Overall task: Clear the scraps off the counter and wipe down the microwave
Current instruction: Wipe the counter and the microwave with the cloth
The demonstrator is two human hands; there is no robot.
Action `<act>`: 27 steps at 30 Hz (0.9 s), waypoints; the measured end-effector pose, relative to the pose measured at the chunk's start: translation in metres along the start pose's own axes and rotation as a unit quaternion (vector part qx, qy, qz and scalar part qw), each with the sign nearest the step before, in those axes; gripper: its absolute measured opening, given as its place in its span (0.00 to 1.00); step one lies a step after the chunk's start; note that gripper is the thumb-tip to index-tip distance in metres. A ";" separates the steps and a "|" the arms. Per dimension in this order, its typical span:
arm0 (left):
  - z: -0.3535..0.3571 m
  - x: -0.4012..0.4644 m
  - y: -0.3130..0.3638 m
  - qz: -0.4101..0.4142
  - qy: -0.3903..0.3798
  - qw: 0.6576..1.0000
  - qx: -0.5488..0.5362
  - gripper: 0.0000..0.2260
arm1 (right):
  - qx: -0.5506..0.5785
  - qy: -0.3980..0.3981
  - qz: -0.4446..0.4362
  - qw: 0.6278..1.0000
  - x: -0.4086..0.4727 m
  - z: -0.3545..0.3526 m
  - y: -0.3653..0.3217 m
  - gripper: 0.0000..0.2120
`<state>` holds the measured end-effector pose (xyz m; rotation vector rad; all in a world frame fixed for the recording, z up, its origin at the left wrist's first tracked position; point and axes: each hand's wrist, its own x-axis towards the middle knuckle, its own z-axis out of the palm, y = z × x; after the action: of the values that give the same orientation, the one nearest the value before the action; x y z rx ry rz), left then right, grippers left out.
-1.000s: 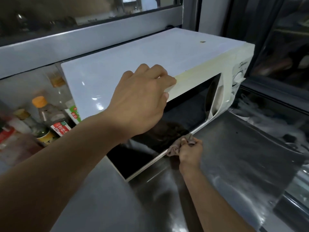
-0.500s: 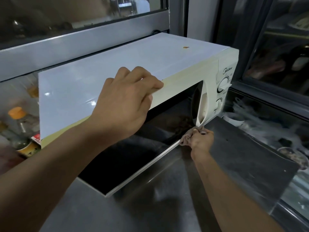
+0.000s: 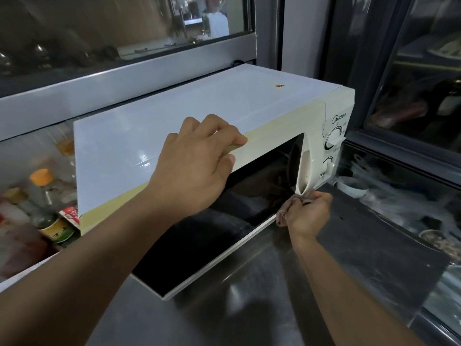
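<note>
Microwave [image 3: 224, 116] wipe-down's underway. Left hand [image 3: 197, 166] grips its top front edge, right hand [image 3: 308, 213] pinches a rag [image 3: 282, 217] at the door's lower corner. Handle probably next.

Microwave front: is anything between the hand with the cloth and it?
Nothing visible. The right hand presses the cloth against the lower front edge of the microwave, below its door handle.

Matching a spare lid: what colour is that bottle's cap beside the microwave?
Orange cap, seen in the head view.
</note>
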<state>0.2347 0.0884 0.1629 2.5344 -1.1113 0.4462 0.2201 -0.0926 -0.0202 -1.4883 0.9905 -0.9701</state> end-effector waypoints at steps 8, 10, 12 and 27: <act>0.000 0.001 -0.001 0.002 0.005 1.000 -0.017 0.18 | -0.068 0.037 -0.081 0.994 0.005 -0.011 -0.027 0.14; 0.001 0.001 -0.001 0.001 0.005 1.000 -0.016 0.18 | -0.074 0.042 -0.102 0.991 0.007 -0.013 -0.042 0.13; 0.001 0.002 -0.002 0.001 0.007 1.000 -0.012 0.18 | -0.089 0.039 -0.121 0.988 0.010 -0.017 -0.057 0.14; 0.000 0.003 0.000 -0.027 -0.004 1.000 -0.001 0.16 | -0.150 -0.128 -0.229 0.953 0.032 -0.050 -0.146 0.10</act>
<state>0.2366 0.0872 0.1642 2.5604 -1.0428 0.4221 0.1967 -0.1238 0.1328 -2.1034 0.6312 -0.9378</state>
